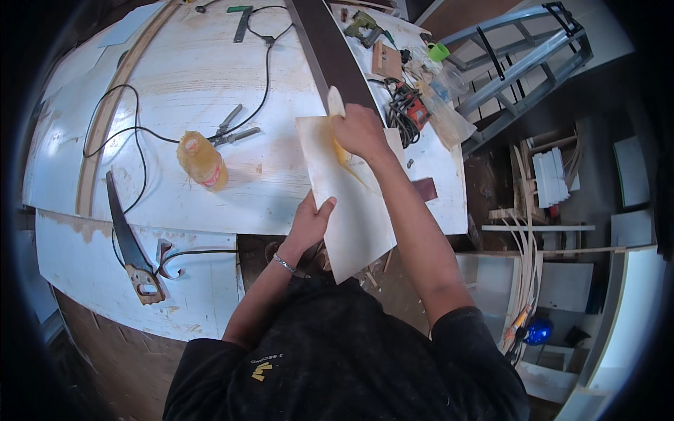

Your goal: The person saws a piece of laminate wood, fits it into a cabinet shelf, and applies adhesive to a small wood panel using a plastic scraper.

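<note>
My left hand (309, 219) grips a thin pale board (359, 228) by its left edge, thumb on top and fingers underneath. Near the board's far end, my right hand (361, 132) is closed around a pale tool with a rounded end (335, 101); its working end is hidden by the hand. A streak of yellow glue (342, 154) runs over the board just below that hand. To the left on the white worktable (263, 203) stands a clear bottle of yellow glue (202, 161), with pliers (235, 130) lying beside it.
A handsaw (130, 238) lies at the left, near a black cable (140, 161). A long dark brown panel (330, 52) crosses the table's far side. Right of it are a coiled-cord red power tool (414, 112), a green cup (439, 52) and a nail gun (361, 28). A stepladder (523, 67) stands beyond.
</note>
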Motion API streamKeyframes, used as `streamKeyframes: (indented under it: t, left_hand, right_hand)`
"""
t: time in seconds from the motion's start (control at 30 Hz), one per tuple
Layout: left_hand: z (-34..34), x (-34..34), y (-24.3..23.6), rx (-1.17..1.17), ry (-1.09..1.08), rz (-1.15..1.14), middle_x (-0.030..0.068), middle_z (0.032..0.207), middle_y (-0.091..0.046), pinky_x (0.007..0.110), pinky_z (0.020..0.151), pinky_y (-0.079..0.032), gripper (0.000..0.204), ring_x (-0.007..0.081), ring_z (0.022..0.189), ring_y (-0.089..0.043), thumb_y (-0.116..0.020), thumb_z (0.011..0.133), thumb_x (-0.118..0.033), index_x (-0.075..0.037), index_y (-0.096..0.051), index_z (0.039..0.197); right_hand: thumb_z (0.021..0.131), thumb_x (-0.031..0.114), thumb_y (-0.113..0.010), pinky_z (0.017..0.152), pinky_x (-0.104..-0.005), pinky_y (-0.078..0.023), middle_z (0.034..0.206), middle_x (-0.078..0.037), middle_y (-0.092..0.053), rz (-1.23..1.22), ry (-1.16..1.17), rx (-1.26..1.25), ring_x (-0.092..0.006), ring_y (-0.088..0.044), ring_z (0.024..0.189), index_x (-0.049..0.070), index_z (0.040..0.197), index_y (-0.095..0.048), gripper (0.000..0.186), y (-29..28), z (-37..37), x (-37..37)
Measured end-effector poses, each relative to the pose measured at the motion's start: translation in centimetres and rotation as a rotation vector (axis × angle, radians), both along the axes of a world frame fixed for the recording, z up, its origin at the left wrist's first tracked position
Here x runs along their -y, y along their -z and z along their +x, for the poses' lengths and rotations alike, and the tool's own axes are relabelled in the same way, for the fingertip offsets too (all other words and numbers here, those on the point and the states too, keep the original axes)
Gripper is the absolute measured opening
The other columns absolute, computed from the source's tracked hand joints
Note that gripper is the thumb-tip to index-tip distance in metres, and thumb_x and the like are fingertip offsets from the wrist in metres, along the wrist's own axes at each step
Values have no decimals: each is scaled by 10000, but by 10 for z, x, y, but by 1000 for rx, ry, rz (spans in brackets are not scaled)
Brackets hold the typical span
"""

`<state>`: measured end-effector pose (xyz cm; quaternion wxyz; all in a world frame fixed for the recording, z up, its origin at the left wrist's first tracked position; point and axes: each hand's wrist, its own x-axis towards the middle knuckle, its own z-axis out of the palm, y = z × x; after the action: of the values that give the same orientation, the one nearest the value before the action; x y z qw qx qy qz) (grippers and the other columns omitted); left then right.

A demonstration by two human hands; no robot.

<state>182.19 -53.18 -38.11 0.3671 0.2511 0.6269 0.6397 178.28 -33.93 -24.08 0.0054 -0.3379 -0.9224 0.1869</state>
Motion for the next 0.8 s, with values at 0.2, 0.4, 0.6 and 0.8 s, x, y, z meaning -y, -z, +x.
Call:
streamKeyframes:
  t: [0.2, 0.4, 0.6, 0.8]
  left_hand:
    - [0, -4, -10, -120, -24, -22, 232, 1317, -684, 386, 1049, -498, 465, 277, 1234, -653, -612, 1056, -199, 61, -520, 1430]
    - [-29, -2, 12, 295, -75, -20, 181, 1320, -694, 367, 1004, -527, 506, 250, 1197, -672, -676, 1039, -227, 67, -539, 1428]
    - [-2, 22, 64, 630, 66, 145, 130, 1346, -662, 378, 1103, -470, 522, 222, 1242, -618, -709, 981, -69, 50, -519, 1451]
    - [-1, 19, 42, 187, 115, 52, 160, 1400, -623, 375, 1108, -447, 590, 227, 1279, -584, -667, 986, -77, 50, -415, 1504]
  right_hand:
    - [920, 271, -529, 970, -549, -530, 1045, -283, -738, 17, -245, -37, -461, -708, 1020, -6, 1027, -738, 363, -42, -40, 59]
    - [938, 261, -540, 928, -505, -542, 1024, -285, -732, -110, -108, -271, -460, -704, 998, -4, 1102, -726, 363, -50, 15, 41]
    - [962, 287, -548, 971, -542, -553, 1101, -296, -735, 125, 163, 204, -442, -716, 1060, 29, 1277, -689, 432, 70, 96, -27]
    - [939, 262, -527, 934, -565, -556, 1004, -286, -747, 83, -64, 68, -467, -724, 974, 30, 1196, -713, 393, 55, 33, 19]
